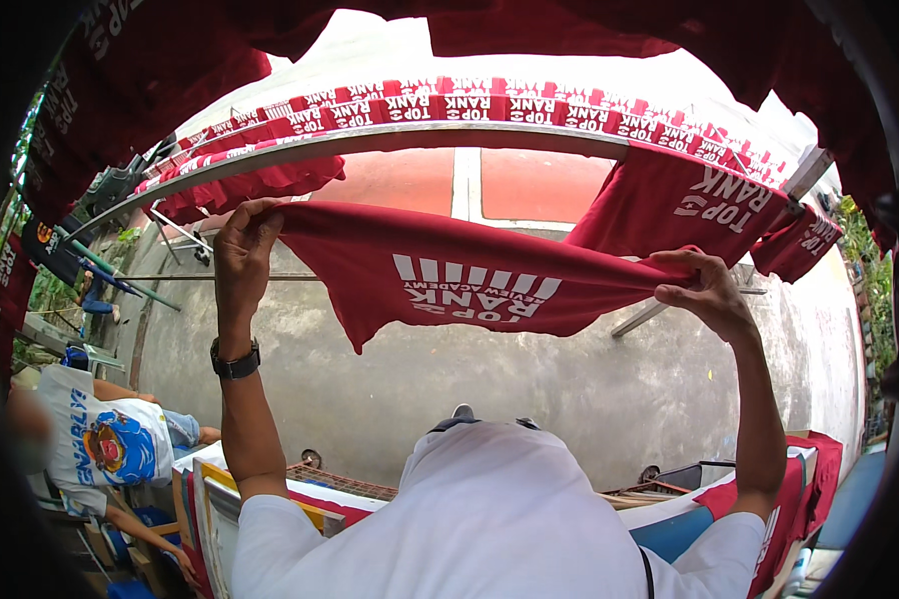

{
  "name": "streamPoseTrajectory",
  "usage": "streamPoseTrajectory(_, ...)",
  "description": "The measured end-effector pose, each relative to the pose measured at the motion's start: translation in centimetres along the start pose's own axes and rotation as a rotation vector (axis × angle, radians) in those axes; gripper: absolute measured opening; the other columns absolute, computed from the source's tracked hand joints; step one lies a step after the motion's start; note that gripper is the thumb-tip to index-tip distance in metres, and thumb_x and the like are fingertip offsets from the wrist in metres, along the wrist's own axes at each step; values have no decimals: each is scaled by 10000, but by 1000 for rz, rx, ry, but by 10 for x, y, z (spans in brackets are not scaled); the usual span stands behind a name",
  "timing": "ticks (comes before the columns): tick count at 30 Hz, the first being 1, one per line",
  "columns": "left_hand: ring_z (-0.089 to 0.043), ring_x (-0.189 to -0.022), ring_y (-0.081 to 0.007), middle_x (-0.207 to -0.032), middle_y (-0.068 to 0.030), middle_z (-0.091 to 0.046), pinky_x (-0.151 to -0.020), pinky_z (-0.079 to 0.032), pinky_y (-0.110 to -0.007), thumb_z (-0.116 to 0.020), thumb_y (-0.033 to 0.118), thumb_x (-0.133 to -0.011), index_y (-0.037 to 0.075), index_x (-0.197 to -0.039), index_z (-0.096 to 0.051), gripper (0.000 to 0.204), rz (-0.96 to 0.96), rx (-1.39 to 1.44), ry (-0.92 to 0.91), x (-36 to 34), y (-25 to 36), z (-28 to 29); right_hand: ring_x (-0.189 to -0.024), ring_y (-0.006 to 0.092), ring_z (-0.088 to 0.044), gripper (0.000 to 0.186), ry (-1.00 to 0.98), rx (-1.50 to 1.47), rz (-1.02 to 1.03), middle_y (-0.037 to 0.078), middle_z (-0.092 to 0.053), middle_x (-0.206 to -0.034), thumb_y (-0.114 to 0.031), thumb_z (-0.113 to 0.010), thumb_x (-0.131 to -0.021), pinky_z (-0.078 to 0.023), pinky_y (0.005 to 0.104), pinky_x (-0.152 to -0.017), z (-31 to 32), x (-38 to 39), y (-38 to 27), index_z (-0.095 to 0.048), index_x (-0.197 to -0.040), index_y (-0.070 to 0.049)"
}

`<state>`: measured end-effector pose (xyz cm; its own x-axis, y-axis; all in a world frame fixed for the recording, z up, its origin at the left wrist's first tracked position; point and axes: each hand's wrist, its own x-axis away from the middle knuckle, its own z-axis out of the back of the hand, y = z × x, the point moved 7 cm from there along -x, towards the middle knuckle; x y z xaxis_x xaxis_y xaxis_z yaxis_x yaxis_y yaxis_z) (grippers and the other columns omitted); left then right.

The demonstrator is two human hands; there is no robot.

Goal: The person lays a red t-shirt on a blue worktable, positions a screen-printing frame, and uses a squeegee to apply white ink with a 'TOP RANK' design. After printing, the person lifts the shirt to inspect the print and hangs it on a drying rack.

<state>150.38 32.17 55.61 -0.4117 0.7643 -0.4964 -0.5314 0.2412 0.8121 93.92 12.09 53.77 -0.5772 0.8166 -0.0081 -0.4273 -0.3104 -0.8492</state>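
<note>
A red printed cloth (440, 265), possibly a shirt, hangs stretched between my two raised hands. Its white print reads upside down from here, and a loose corner droops near the left end. My left hand (246, 258) pinches the upper left corner, with a black watch (235, 359) on that wrist. At the other end, my right hand (707, 296) is closed on the right corner, thumb below and fingers above. Just beyond my right hand another red printed cloth (659, 205) hangs over a long bar (420, 137).
Rows of red printed cloths (469, 106) hang along the far side, and more dark red fabric (559, 28) hangs overhead. A person in a white printed shirt (120, 429) is at the lower left. Red cloth (819, 479) lies over a frame at the lower right. Concrete floor (300, 384) lies below.
</note>
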Motion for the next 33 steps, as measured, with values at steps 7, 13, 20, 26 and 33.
streamPoseTrajectory(7,-690,-949,-81,-1059,-2,-745,-900,-571,-274,-656,106,-1106,28,-1173,-734,129,0,38,8,5,-12,17,-945,189,-608,199,124,324,-5,51,-619,-1053,-174,-861,-942,-521,374,-824,-20,-3,-17,-842,-1119,-84)
streamPoseTrajectory(13,-687,-926,-79,-1050,-3,-740,-887,-569,-267,-665,67,-1092,26,-1193,-732,128,-16,80,-6,6,2,28,-1293,326,-656,164,377,615,187,179,-621,-1476,-128,-797,-980,-568,420,-986,-28,-5,-40,-807,-1082,-1)
streamPoseTrajectory(20,-691,-1033,-105,-1097,-4,-722,-953,-591,-320,-683,48,-1066,38,-1236,-740,179,-20,149,3,5,10,55,-964,361,-753,137,398,523,268,146,-772,-1092,-94,-725,-1024,-568,458,-875,-42,-10,-75,-772,-1138,-34)
streamPoseTrajectory(26,-656,-1016,-72,-1114,6,-715,-932,-528,-266,-677,49,-1074,34,-1214,-749,157,-24,60,29,-3,1,67,-939,285,-722,151,260,556,372,113,-751,-1115,-115,-704,-1049,-529,422,-923,-56,-19,-84,-739,-1177,-44)
streamPoseTrajectory(33,-688,-1035,-73,-1143,6,-743,-937,-564,-284,-678,124,-1091,51,-1252,-740,187,-25,167,20,-41,-23,77,-905,152,-633,190,19,62,365,88,-764,-1194,-145,-618,-1005,-514,343,-818,-43,-38,-94,-687,-1046,27)
